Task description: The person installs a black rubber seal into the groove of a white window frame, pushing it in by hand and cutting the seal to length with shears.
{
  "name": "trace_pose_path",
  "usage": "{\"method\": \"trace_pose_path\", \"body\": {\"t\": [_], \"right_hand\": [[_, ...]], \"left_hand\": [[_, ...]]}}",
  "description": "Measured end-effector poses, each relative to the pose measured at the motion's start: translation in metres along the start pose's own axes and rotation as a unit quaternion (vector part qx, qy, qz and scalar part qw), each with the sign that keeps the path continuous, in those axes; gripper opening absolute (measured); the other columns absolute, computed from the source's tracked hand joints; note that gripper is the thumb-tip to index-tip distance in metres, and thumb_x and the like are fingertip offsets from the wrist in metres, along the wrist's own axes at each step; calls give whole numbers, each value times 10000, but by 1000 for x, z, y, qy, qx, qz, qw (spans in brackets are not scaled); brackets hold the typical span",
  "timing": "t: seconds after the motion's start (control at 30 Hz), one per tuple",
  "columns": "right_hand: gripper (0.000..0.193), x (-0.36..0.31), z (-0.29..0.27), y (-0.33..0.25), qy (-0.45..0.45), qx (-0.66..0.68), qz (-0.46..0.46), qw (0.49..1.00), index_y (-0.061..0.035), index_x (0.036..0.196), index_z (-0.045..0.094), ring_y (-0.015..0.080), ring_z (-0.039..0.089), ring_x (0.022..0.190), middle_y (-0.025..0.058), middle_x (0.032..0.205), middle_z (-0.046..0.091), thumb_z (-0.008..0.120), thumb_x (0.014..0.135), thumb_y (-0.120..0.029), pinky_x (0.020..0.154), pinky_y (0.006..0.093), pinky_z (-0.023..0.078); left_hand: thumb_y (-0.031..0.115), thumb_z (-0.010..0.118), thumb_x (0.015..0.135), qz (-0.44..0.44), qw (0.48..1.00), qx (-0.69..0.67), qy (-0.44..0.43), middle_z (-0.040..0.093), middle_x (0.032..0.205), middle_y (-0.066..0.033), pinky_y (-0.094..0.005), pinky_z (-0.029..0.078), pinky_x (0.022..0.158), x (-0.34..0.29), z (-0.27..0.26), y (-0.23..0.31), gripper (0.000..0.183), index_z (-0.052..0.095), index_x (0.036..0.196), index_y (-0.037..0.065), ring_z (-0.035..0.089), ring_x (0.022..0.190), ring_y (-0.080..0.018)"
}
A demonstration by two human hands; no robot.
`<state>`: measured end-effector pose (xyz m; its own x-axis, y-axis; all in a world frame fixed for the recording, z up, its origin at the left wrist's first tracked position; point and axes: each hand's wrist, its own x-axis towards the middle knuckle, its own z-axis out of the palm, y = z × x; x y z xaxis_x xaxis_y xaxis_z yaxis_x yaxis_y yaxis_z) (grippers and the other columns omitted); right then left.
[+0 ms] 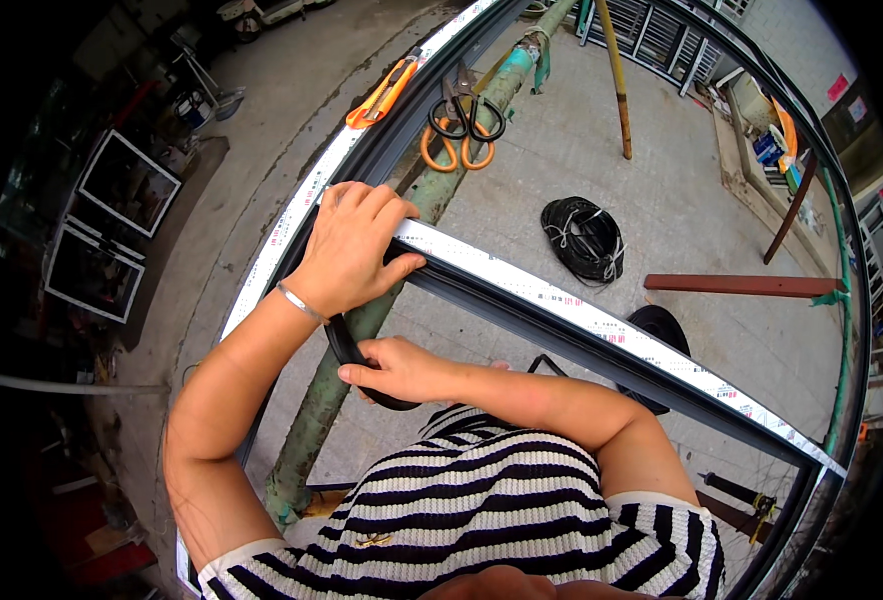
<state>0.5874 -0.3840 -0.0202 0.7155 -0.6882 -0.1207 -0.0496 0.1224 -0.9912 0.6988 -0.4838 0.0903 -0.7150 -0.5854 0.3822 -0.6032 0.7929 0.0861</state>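
Observation:
A large dark window frame [522, 308], with white printed protective film along its bars, lies across green metal supports. My left hand [360, 245] is closed over the joint where the crossbar meets the left side bar, its thumb pressed along the crossbar's groove. Below it, my right hand [402, 370] grips a black rubber sealing strip [345, 340], which bends up behind my left wrist; its upper end is hidden. Just beyond my left hand, black-handled scissors [470, 118] and orange-handled scissors [459, 150] lie together. An orange utility knife [387, 92] rests on the left bar.
A green pipe [312, 430] runs under the frame. On the paved ground lie a tied black coil [582, 240] and another black coil [662, 325], partly under the crossbar. A red-brown bar [732, 286] stands to the right. Small white-edged frames [130, 180] lean at the left.

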Motion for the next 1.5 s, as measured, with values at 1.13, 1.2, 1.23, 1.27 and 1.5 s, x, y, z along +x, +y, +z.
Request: {"method": "trace_pose_path", "body": {"t": [1.13,1.2,1.23,1.27,1.5], "right_hand": [[310,54,-13,-27,80,439,82,891,-16,1304,491,353,733,1020,159,1143,657,578,1068,-196,917,475,608],[333,52,-16,-33,91,441,93,888,-18,1325,477,354,733,1021,166,1149,662,567,1074,-217,916,485,608],[345,52,-16,-35,92,438,87,890,-25,1341,465,353,733,1020,169,1156,664,563,1076,-223,911,491,610],[357,52,-17,-38,95,435,80,892,-32,1356,454,352,734,1020,171,1163,666,558,1078,-230,906,496,612],[415,57,-17,-53,118,420,42,899,-86,1444,395,347,738,1020,159,1196,670,548,1081,-214,879,519,624]], "left_hand": [[212,906,666,-124,990,-12,-68,641,1236,-36,-565,250,1206,-15,-19,-28,640,668,1257,155,567,1259,-254],[212,905,662,-131,990,0,-60,651,1213,-20,-571,251,1191,-14,-17,-26,600,684,1218,157,575,1240,-244],[215,903,662,-134,989,8,-58,657,1201,-14,-574,254,1184,-14,-17,-25,584,690,1202,158,579,1230,-240],[218,901,662,-135,989,15,-56,662,1188,-8,-577,257,1177,-12,-16,-25,567,695,1187,159,583,1221,-236],[288,882,679,-94,994,58,-16,679,1138,1,-544,290,1112,-15,-7,-30,537,704,1171,165,595,1175,-215]]}}
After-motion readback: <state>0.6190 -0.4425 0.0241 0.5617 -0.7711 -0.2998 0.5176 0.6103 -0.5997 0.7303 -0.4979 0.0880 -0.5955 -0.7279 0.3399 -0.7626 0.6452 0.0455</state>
